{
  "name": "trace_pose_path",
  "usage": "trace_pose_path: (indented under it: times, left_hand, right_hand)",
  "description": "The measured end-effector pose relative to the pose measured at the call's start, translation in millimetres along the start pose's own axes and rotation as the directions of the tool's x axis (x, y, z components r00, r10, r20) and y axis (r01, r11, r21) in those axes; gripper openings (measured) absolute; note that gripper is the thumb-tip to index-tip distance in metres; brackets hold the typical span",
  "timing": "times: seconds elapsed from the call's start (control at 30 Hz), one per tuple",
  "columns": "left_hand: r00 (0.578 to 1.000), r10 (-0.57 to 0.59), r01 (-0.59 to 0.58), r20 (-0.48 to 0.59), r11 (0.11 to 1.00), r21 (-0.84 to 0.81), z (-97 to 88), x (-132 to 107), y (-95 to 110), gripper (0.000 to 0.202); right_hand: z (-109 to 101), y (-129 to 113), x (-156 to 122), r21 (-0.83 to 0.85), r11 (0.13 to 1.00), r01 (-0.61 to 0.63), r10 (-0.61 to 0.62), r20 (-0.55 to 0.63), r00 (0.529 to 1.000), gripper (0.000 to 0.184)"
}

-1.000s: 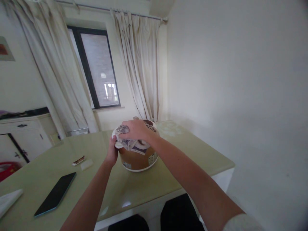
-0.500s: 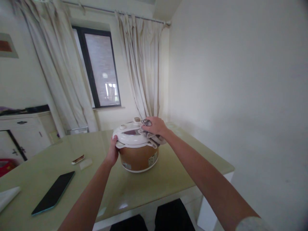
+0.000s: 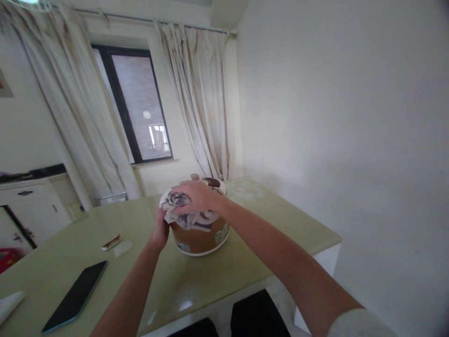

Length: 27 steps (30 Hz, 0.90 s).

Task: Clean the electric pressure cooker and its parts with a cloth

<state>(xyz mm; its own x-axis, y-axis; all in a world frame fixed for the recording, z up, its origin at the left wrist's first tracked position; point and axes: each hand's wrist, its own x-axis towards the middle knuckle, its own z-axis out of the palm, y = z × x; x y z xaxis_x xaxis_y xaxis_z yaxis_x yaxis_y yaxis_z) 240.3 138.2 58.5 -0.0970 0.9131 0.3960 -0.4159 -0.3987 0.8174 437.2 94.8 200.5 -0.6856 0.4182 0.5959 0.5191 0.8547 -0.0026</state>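
Observation:
An electric pressure cooker (image 3: 199, 241) with a brown body and white lid stands upright on the table. My left hand (image 3: 161, 229) grips its left side just below the lid's edge, the fingers partly hidden behind it. A crumpled pale cloth with dark print (image 3: 177, 210) is bunched under my right hand (image 3: 198, 195), which presses it onto the lid's left front part. Cloth and hand cover much of the lid, and a corner of the cloth hangs over the brown body.
The cooker rests on a glossy greenish table (image 3: 252, 248). Left of it lie a tablet (image 3: 75, 295), a small white-and-brown object (image 3: 111, 242) and a pale flat piece (image 3: 123, 249). A plain wall (image 3: 333, 117) rises on the right; curtains (image 3: 196, 93) and a window stand behind.
My right hand has swept the cloth leftward across the lid, from its right side to its left front. My left hand keeps its grip on the cooker's side. The view has shifted slightly.

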Motion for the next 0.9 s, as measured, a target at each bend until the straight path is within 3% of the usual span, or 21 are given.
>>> trace_pose_path:
  times: [0.07,0.1,0.23,0.3,0.4,0.5,0.67,0.8,0.9]
  left_hand:
    - [0.999,-0.032,0.032,0.003,0.999,-0.018,3.4,-2,3,0.061]
    - [0.999,-0.044,0.044,-0.012,0.999,-0.027,5.0,-4,3,0.061]
    - [0.992,-0.069,0.064,-0.104,0.997,-0.047,10.3,-7,1,0.061]
    - [0.990,-0.082,0.077,-0.112,0.996,-0.050,11.5,-8,-1,0.061]
    - [0.992,-0.083,0.079,-0.098,0.996,-0.041,9.2,-11,-4,0.067]
    - [0.994,-0.055,0.052,-0.092,0.998,-0.028,2.2,-13,-8,0.074]
    - [0.991,-0.045,0.049,-0.125,0.999,0.021,-11.0,-17,-29,0.076]
    - [0.975,-0.027,0.065,-0.219,0.983,0.169,-24.4,-25,-55,0.072]
    - [0.962,-0.044,0.139,-0.270,0.929,0.343,-35.8,-33,-74,0.069]
  right_hand:
    - [-13,23,-23,0.095,0.991,0.092,-0.090,-0.023,0.996,0.052]
    - [-19,35,-35,0.130,0.989,0.077,-0.071,-0.046,0.996,0.052]
    - [-32,74,-74,0.195,0.965,-0.176,0.209,-0.162,0.964,0.047]
    - [-33,84,-81,0.215,0.944,-0.251,0.289,-0.170,0.942,0.047]
    - [-29,95,-75,0.226,0.916,-0.333,0.370,-0.148,0.917,0.048]
    - [-23,110,-58,0.224,0.862,-0.455,0.491,-0.143,0.859,0.047]
    - [-7,153,-28,0.240,0.769,-0.593,0.629,-0.110,0.770,0.042]
    - [17,192,-16,0.503,0.638,-0.583,0.686,-0.029,0.727,0.039]
    - [40,210,-26,0.710,0.485,-0.511,0.762,-0.056,0.645,0.045]
